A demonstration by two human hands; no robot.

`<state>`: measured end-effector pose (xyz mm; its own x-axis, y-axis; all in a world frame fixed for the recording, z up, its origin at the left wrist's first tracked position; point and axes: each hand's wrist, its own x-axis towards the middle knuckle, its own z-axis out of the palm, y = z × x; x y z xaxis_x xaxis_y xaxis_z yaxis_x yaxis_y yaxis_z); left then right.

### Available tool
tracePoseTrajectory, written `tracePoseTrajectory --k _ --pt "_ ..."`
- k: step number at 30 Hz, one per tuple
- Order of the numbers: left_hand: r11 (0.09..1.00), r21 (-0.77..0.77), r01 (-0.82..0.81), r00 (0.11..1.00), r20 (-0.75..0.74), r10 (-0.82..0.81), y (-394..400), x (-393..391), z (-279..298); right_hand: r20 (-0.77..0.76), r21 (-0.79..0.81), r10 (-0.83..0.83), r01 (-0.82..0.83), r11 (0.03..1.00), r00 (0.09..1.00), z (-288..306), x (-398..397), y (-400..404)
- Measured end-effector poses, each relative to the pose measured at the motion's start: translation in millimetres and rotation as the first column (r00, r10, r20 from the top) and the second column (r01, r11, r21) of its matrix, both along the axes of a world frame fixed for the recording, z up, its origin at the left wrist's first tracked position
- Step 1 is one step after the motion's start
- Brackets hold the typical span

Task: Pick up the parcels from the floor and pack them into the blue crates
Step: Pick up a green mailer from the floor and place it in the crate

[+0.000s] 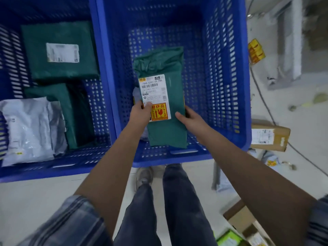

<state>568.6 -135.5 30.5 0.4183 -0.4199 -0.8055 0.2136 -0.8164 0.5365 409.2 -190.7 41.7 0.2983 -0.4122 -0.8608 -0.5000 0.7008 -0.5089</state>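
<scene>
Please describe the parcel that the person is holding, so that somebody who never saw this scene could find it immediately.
Find the right blue crate, the one holding no other parcels. Over it, the left hand and right hand hold a long green parcel. Unlike the green parcels in the left crate, its white label carries an orange fragile sticker.

Green labelled parcel [166, 103] held lengthwise inside right blue crate [230, 86]; left blue crate [99, 89] holds 3 parcels.

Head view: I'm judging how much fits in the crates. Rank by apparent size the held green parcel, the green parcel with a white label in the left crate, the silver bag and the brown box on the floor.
1. Silver bag, labelled green parcel and held green parcel: too alike to rank; the held one is nearer.
2. Brown box, partly hidden.
</scene>
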Motion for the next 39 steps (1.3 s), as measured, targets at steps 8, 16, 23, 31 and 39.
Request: tracePoseTrajectory --k 8,16,23,31,39 --pt "0.977 0.211 0.027 0.981 0.181 -0.066 4.7 5.7 -51.5 -0.105 -0.029 0.123 -0.127 0.992 0.987 -75.9 31.5 12.1" --pt "0.877 0.423 0.227 0.912 0.225 -0.344 27.7 4.8 -108.7 -0.159 -0.046 0.133 -0.142 0.989 0.978 -139.0 39.0 38.3" --pt "0.855 0.448 0.263 0.853 0.307 -0.423 32.9 -6.8 -141.6 -0.201 -0.093 0.118 -0.139 0.986 0.973 -166.6 44.7 43.7" --pt "0.554 0.686 0.472 0.525 0.286 -0.802 28.6 -13.5 -153.2 -0.363 -0.138 0.269 -0.337 0.931 0.892 -182.3 48.3 42.3" --pt "0.530 0.637 0.560 0.516 0.232 -0.824 4.9 8.2 -126.9 -0.429 0.036 0.361 -0.384 0.923 0.828 -162.3 63.3 24.3"
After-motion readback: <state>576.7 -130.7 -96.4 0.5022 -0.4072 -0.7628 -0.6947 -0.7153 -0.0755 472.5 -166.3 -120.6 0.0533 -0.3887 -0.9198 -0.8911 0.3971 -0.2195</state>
